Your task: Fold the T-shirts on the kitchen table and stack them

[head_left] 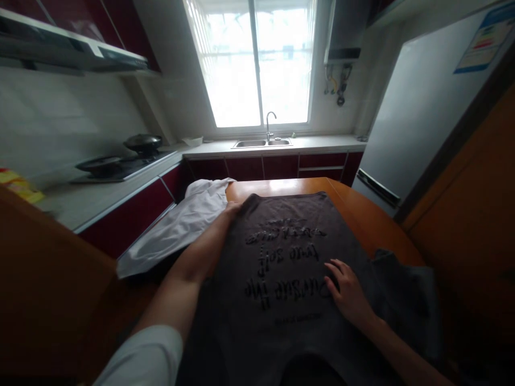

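A dark grey T-shirt (281, 279) with black lettering lies spread over the wooden table, its neck opening towards me and its hem at the far side. My left hand (232, 210) reaches to the far left corner of the shirt and grips the edge there; its fingertips are partly hidden. On the right part of the lettering rests my right hand (346, 289), palm down with fingers apart, holding nothing. Left of my left forearm lies a white garment (181, 225), hanging over the table's edge.
The round-ended wooden table (378, 228) reaches towards a counter with a sink (251, 143). More dark cloth (414, 295) lies at the right. On the left are a stove with a lidded pan (142, 142) and a range hood (72, 48); a fridge (422, 107) stands right.
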### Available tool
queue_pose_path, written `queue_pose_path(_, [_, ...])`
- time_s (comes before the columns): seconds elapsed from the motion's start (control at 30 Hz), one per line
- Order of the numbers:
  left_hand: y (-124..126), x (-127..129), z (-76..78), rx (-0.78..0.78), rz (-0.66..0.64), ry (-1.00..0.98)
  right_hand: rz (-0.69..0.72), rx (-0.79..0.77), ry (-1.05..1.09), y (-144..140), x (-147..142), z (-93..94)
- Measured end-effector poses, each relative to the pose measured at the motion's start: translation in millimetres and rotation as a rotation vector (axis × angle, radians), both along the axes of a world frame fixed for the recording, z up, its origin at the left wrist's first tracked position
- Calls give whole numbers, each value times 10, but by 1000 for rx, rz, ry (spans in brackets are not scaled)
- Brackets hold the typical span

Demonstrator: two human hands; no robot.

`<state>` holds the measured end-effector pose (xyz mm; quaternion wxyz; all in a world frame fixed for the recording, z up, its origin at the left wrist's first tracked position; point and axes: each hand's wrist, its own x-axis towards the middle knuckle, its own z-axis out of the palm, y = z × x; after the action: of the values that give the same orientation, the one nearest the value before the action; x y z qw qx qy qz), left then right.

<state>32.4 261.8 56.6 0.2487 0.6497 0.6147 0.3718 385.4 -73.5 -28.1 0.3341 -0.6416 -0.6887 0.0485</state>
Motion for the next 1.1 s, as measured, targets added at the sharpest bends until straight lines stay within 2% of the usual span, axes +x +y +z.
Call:
queue_pose_path(0.13, [347,130,-49,3,0,8,-15,-22,17,7,-11,57])
queue_pose_path(0.27, [508,132,-99,107,39,55,-23,-27,-3,9,-12,57])
queue_pose_path(0.33, [498,109,-149,183,63,96,-20,-28,-14,9,-7,54])
queue_pose_path(0.47, [392,132,-327,267,36,372,-15,-25,-25,14,2,42])
queue_pose_path(0.53, [345,170,-433,209,-34,491,-17,-19,-33,15,4,30])
queue_pose_path(0.63, [305,201,-548,75,-104,561,-22,-22,-54,12,1,16])
queue_pose_path(0.7, [285,206,-562,28,-114,584,-29,-34,-66,6,-4,12])
queue_pose_path(0.8, [215,242,-482,41,-130,606,-36,-50,-77,4,-11,10])
queue_pose_path(0.9, [14,327,-346,109,-160,631,-39,-41,-87,13,-13,14])
queue_pose_path(0.97, [-245,375,-282,181,-189,659,-35,-40,-97,18,-11,26])
queue_pose_path(1.03, [-627,393,-267,241,-245,685,-15,-58,-119,16,-12,42])
queue_pose_path(1.1, [-1123,385,-300,258,-343,688,7,-86,-144,11,-21,56])
